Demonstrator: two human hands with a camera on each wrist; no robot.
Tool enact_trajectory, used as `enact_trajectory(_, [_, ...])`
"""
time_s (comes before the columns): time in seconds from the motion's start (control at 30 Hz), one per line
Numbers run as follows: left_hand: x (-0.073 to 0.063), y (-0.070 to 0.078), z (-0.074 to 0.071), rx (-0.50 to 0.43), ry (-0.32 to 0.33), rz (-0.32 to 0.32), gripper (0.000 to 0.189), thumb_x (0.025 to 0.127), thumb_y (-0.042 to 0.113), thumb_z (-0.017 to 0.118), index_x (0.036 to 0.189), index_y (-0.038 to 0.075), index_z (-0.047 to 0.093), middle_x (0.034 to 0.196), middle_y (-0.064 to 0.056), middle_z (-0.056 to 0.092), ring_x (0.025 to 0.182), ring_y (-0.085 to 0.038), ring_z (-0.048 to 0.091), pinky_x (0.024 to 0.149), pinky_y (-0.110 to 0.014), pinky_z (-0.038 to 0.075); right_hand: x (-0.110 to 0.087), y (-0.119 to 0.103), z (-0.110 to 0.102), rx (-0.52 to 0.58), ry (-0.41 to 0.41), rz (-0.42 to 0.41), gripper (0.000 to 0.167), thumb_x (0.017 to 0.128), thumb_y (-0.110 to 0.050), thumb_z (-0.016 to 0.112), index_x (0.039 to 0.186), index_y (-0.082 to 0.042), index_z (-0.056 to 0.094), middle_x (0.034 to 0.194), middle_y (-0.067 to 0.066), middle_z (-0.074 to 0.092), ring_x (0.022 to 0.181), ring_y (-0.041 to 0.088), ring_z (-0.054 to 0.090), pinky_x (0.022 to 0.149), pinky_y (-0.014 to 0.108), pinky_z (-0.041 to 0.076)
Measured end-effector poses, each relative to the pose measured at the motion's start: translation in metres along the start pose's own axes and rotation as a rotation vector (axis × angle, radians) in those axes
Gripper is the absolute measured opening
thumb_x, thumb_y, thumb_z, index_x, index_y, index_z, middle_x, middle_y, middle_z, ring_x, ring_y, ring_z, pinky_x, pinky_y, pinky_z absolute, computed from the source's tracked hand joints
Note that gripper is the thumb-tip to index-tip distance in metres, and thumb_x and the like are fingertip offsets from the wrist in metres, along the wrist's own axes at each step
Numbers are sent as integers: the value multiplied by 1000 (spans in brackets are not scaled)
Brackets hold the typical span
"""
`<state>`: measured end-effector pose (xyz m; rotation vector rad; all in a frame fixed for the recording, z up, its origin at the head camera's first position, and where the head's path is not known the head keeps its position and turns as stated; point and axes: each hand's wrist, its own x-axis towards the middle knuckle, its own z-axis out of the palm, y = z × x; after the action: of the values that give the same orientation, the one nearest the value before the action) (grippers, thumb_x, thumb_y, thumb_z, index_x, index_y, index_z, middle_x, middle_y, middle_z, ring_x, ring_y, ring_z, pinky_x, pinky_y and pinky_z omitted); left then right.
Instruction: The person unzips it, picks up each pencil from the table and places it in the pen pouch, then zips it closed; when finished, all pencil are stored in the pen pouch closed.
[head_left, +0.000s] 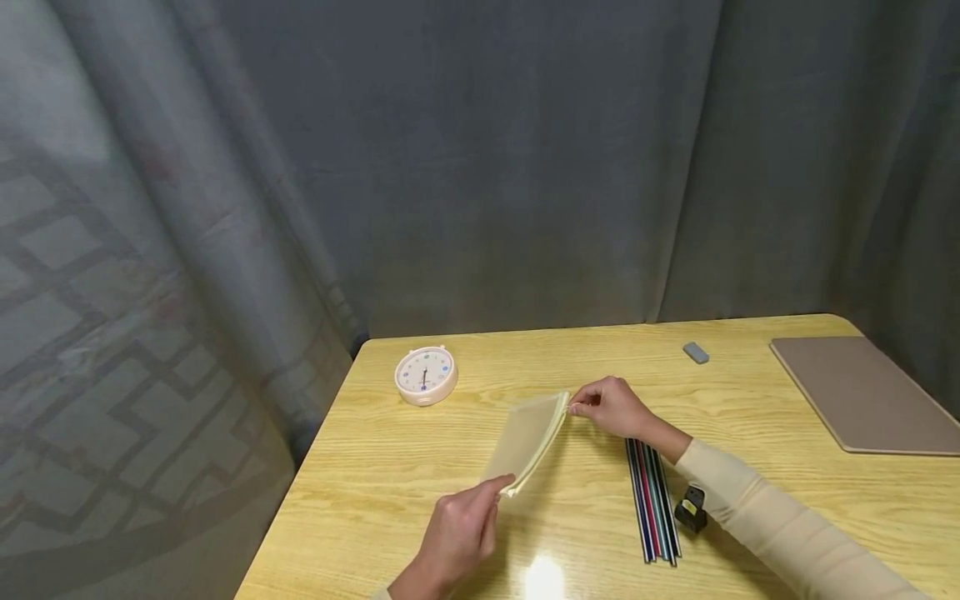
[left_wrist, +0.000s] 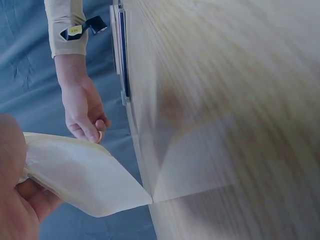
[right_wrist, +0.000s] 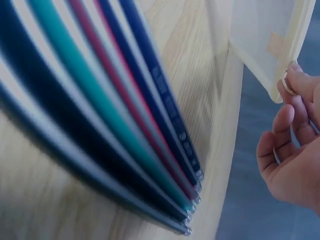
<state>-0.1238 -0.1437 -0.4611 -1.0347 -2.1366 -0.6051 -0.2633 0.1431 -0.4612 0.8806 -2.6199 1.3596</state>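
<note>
White glare on tabletop (head_left: 585, 525); wrist views soft.

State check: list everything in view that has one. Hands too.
Pouch: held tilted between both hands; open or closed, cannot tell
Left hand: gripping the pouch's near end
Right hand: pinching a small loop at the far end
Clock: face up
Coloured sticks: lying side by side
Grey block: lying flat
Brown board: lying flat
Curtain: hanging in folds
</note>
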Motion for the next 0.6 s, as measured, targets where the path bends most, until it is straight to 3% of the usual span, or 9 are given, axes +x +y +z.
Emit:
enact_trajectory(0.17, [-3,-1,1,-2,12,1,34,81,-8,55,112,0,68,64,1,63,53,6,28,49,-2,37,4,-1,0,-20,11,21,6,93,-6,75,91,-4,81,83,12,77,56,2,47,53,22,41])
enact_trajectory(0.37, [-5,-1,1,-8,10,2,40,73,-10,59,112,-1,68,61,3,60,52,7,30,50,-1,38,7,-2,-1,-75,46,53,6,92,-8,76,90,-6,81,79,5,75,52,2,41,52,23,36])
enact_trajectory(0.6, [-5,-1,1,-8,30,42,46,69,-11,57,113,-2,67,58,9,50,54,9,23,50,3,29,7,5,-2,-122,67,90,7,93,-9,75,90,-7,81,79,2,75,58,5,48,54,24,41])
